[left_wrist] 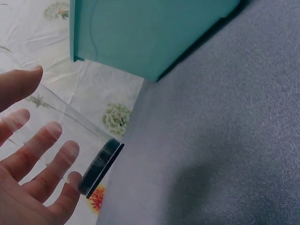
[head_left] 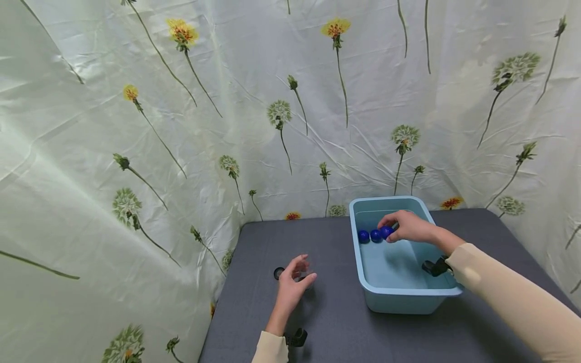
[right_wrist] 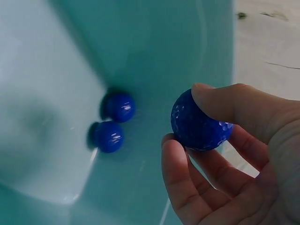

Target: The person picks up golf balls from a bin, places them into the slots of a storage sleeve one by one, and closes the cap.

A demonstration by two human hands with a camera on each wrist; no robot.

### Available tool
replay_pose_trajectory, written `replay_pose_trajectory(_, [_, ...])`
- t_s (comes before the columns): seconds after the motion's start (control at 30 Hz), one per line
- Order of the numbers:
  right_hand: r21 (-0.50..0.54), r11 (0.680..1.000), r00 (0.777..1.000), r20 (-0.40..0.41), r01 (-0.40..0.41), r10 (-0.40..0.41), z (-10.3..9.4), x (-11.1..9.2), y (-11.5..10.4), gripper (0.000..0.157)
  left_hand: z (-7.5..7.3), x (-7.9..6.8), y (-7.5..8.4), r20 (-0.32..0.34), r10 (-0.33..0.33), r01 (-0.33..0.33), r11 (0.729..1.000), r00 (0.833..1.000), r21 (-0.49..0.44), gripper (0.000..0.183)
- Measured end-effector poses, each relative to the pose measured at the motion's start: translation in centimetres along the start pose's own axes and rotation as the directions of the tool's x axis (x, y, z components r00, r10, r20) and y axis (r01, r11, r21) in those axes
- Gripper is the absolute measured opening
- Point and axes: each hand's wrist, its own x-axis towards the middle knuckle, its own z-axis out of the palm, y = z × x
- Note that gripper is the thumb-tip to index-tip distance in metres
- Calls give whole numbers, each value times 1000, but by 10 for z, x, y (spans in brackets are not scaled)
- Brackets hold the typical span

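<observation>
In the head view my right hand (head_left: 410, 227) is over the light blue bin (head_left: 408, 291), pinching a blue golf ball (right_wrist: 199, 122) between thumb and fingers. Two more blue balls, a nearer one (right_wrist: 108, 137) and its neighbour (right_wrist: 121, 107), lie side by side at the bin's far left inside. On the left, my left hand (head_left: 291, 287) curves its thumb and fingers round a clear tube (left_wrist: 77, 117) with a black end cap (left_wrist: 101, 168). The fingers (left_wrist: 61, 164) show through the tube's transparent wall.
A small black ring-shaped piece (head_left: 279, 274) lies on the dark grey table (head_left: 327, 333) just left of the left hand. White curtain cloth (head_left: 254, 136) with printed dandelions hangs behind and to the sides. The bin stands on the table's right half.
</observation>
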Motion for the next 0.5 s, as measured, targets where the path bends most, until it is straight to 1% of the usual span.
replay_pose_trajectory(0.1, [24, 1000, 1000, -12, 15, -15, -1, -3, -6, 41, 1, 0, 3, 1, 14, -14, 1000, 1000, 3, 51])
replay_pose_trajectory(0.23, [51, 999, 999, -36, 17, -15, -1, -6, -15, 43, 3, 2, 9, -3, 31, -31, 999, 1000, 22, 52])
replay_pose_trajectory(0.33, [81, 996, 999, -51, 20, -16, 2, -7, -25, 43, 4, 3, 13, 6, 46, -46, 999, 999, 6, 53])
replay_pose_trajectory(0.43, [147, 989, 998, -50, 34, -27, 6, -8, -37, 43, 6, 3, 18, 28, 63, -63, 998, 998, -21, 54])
replay_pose_trajectory(0.5, [199, 979, 998, -42, 47, -40, 9, -8, -44, 43, 7, 3, 21, 44, 72, -71, 997, 996, -22, 54])
